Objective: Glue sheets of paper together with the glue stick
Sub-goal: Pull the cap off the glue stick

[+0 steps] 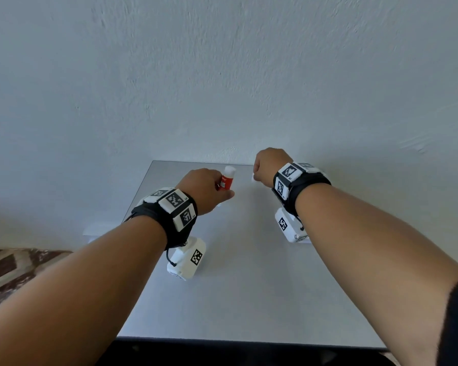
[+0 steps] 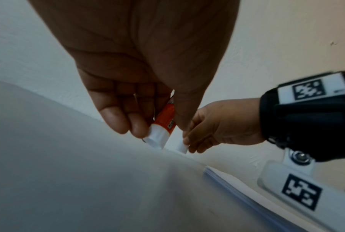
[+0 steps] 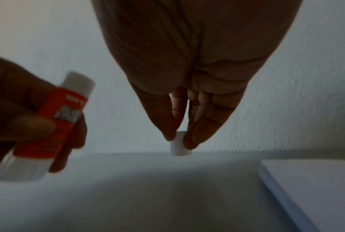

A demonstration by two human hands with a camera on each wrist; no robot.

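Glue stick: gripped in the left hand above the desk, long axis tilted, bare tip up and away.
Cap: pinched by right fingers, just right of the stick.
Paper: stacked right, nearer the right hand.

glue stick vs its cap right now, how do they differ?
Colour: the glue stick has a red printed body with white ends; the cap is plain white.
Size: the glue stick is long, the cap short and stubby.
Hold: the left hand wraps several fingers and the thumb round the glue stick; the right hand only pinches the cap at its fingertips.
Shared: both are held off the table, separated from each other.
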